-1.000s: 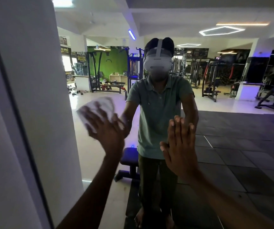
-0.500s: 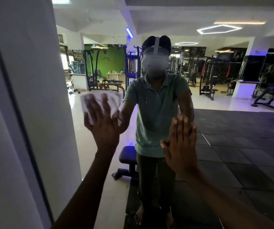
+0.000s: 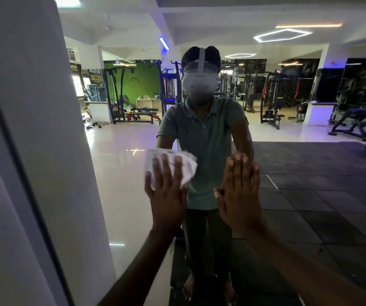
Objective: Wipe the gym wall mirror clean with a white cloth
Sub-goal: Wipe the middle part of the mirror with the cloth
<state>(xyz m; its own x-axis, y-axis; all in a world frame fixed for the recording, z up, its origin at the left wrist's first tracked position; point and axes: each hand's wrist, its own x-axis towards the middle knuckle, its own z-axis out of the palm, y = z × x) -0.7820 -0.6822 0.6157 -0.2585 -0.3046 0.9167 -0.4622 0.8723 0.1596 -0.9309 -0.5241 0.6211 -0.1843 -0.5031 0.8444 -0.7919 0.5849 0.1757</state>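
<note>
STEP: wiping under way | left hand (image 3: pixel 166 193) flat, fingers straight, pressing white cloth (image 3: pixel 171 166) on mirror (image 3: pixel 120 164), well in from its left edge | right hand (image 3: pixel 239 195) flat, empty, apparently bracing on glass | NEXT: sweep cloth toward unwiped glass, pressure even

Black banner (image 3: pixel 96 76) reflected in the mirror, upper left, beside the green wall: you can make out "SUCCESS" in light capitals; the line above it looks like "DISCIPLINE", but it is too blurred for you to be sure.
Smaller lines on that banner: too small for you to read.
Yellow-lettered sign (image 3: pixel 74 67) left of the banner: a few bright letters show, but you cannot read them.
Dark posters (image 3: pixel 363 81) on the far right wall: you see figures only, no legible words.
Shirt and headset in the reflection: no brand you can read.
</note>
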